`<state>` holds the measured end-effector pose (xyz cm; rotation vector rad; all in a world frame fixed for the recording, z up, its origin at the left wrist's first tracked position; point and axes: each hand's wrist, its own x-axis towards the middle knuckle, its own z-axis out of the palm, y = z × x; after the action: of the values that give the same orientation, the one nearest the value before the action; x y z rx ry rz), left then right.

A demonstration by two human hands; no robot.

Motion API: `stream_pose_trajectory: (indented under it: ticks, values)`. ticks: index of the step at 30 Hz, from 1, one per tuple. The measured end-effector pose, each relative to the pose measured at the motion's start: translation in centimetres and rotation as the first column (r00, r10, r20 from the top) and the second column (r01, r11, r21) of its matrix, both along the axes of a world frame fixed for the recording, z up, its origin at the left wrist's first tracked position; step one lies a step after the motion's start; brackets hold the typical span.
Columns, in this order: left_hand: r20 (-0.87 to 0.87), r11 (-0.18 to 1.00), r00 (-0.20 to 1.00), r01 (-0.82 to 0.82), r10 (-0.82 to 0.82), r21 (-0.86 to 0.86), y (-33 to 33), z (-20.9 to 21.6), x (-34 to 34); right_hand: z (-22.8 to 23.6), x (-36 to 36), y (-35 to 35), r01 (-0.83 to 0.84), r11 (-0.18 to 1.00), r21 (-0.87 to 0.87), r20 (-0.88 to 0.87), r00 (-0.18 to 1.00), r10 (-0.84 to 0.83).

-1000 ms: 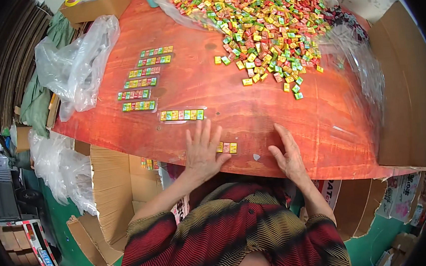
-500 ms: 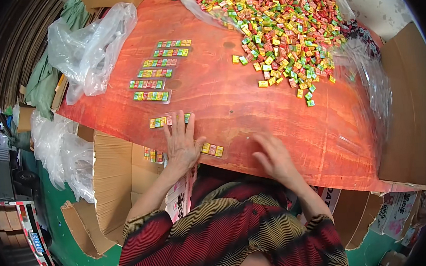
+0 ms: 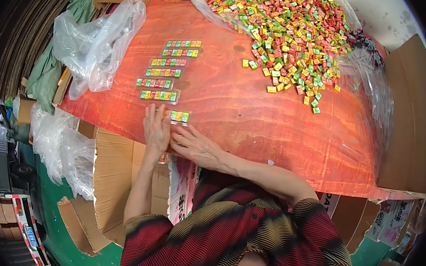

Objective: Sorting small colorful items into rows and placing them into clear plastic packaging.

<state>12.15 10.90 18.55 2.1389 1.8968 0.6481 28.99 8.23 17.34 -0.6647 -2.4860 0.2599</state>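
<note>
A clear tray with a row of small yellow, green and red boxes [image 3: 179, 116] lies near the table's front edge. Over its left end rests my left hand [image 3: 157, 132], fingers stretched and close together. My right hand [image 3: 198, 146] reaches in from the right, fingers extended flat just below that tray, fingertips near my left hand. Whatever lies under the right palm is hidden. Beyond the hands, several similar filled trays [image 3: 159, 95] are lined up in a column leading away.
A large heap of loose little boxes [image 3: 295, 31] covers the far right of the red table [image 3: 230, 91]. Clear plastic bags [image 3: 98, 47] lie at the far left. An open carton [image 3: 114, 185] stands below the left edge; a cardboard panel [image 3: 409, 117] rises at right.
My right hand has swept left to beside my left hand. The left hand has shifted left along its tray. The second tray near the front edge no longer shows.
</note>
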Motion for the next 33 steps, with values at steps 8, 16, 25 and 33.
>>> stream_pose_trajectory:
  ticks: [8,16,25,33]
  values:
    - [-0.232,0.959,0.96,-0.09,0.155,0.269,3.7,-2.0,-4.5,0.6,-2.8,1.9,-0.003,0.998,-0.057,-0.219,0.976,-0.009]
    - [-0.28,0.995,0.959,-0.024,0.051,0.1,0.5,-1.7,-1.3,2.5,17.1,-4.0,0.555,0.777,-0.297,-0.091,0.793,-0.602]
    - [-0.495,0.858,0.848,0.104,0.187,0.502,2.3,-1.2,1.3,0.2,31.9,-13.2,0.982,-0.167,0.09,0.134,-0.179,-0.975]
    - [-0.115,0.716,0.744,0.666,-0.658,0.211,-5.6,2.3,20.9,2.4,28.5,-8.8,1.0,-0.014,0.02,0.008,-0.015,-1.0]
